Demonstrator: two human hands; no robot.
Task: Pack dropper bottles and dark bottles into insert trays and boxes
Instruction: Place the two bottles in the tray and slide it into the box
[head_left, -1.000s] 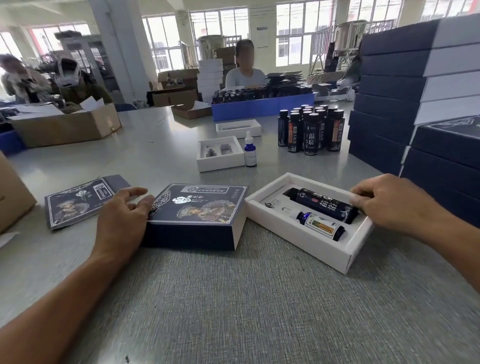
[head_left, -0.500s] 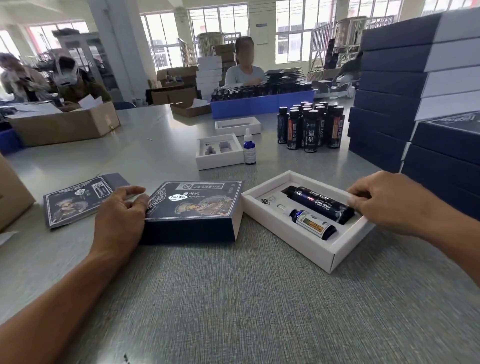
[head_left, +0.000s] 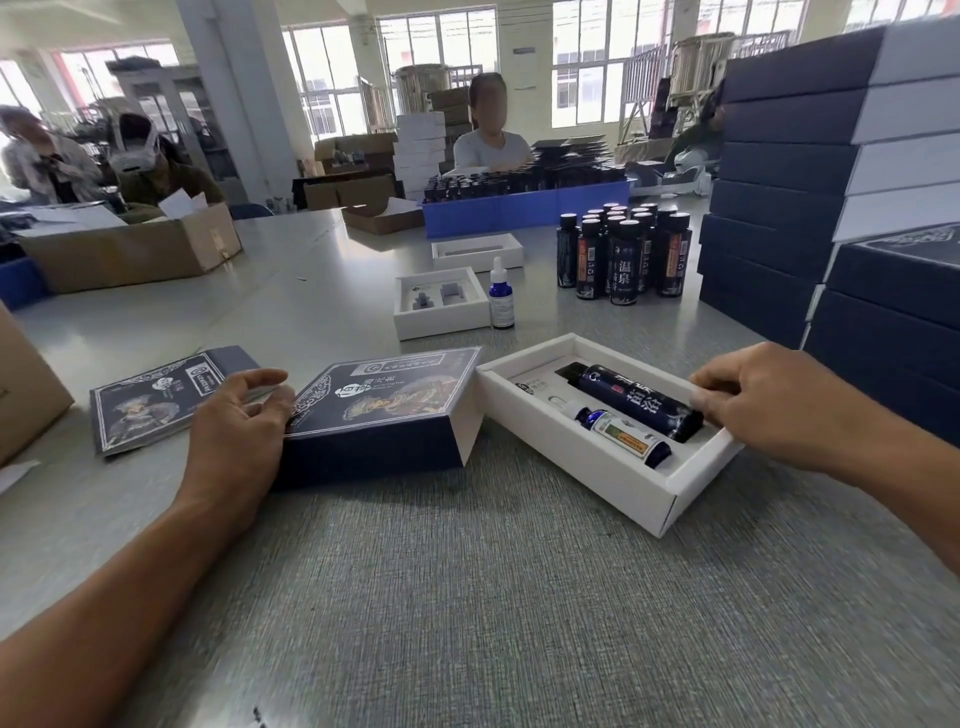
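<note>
On the grey textured table, a white cardboard insert tray lies at an angle in front of the person. In its cut-outs lie a dark cylindrical bottle with white characters and, just beside it on the near side, a small blue dropper bottle with a pale label, both on their sides. The right hand rests at the tray's right end, its curled fingertips touching the base end of the dark bottle; whether they actually pinch it cannot be told. The left hand lies loosely open, fingers relaxed against the left edge of a navy printed box lid that sits just left of the tray. A matching navy booklet lies further left. Beyond stand an empty white insert tray, an upright blue dropper bottle, a cluster of upright dark bottles and, at right, a stack of navy boxes.
</note>
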